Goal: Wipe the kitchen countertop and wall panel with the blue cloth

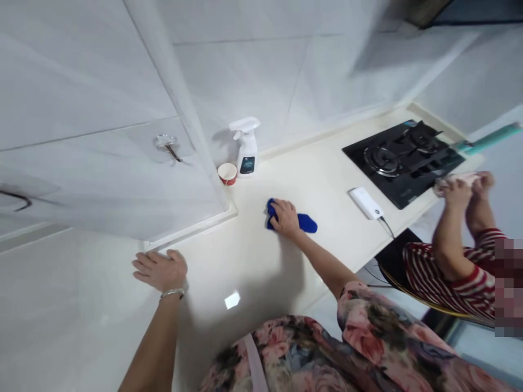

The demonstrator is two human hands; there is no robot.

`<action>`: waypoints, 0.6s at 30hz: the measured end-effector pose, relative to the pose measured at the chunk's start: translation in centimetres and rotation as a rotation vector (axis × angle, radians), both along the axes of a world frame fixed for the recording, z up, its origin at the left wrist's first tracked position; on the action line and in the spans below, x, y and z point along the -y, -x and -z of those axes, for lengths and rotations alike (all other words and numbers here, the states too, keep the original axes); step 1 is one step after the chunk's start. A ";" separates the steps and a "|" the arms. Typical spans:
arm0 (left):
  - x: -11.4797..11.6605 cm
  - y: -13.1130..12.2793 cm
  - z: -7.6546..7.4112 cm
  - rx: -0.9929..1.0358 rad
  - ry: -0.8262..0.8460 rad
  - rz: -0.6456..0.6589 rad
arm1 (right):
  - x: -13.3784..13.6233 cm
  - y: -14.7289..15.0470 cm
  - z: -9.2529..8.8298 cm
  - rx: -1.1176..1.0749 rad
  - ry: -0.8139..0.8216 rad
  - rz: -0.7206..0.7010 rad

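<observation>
My right hand [285, 218] presses down on a blue cloth [306, 222], its fingers curled over the bunched fabric on the cream countertop [314, 182]. My left hand [159, 270], with a metal bracelet at the wrist, lies flat and palm down on the counter, holding nothing. A white spray bottle [247, 147] stands against the wall beyond the cloth. Beside it sits a small red-and-white paper cup [227, 173]. Both stand well away from my hands.
A black gas hob [402, 160] is set into the counter at the right, with a white power bank [365, 202] and cable next to it. A person in a red-striped sleeve [449, 261] holds a pale cloth [455, 182] at the hob's edge. A white cabinet door [102, 125] overhangs the left.
</observation>
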State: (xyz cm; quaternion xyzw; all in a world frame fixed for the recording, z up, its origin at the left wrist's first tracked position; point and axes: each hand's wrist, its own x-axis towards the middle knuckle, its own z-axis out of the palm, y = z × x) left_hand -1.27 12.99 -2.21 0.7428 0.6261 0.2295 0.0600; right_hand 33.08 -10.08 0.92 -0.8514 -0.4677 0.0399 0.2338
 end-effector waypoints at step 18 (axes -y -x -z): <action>-1.8 2.3 -2.4 -0.167 0.344 0.183 | 21.5 8.9 2.1 0.154 0.070 0.342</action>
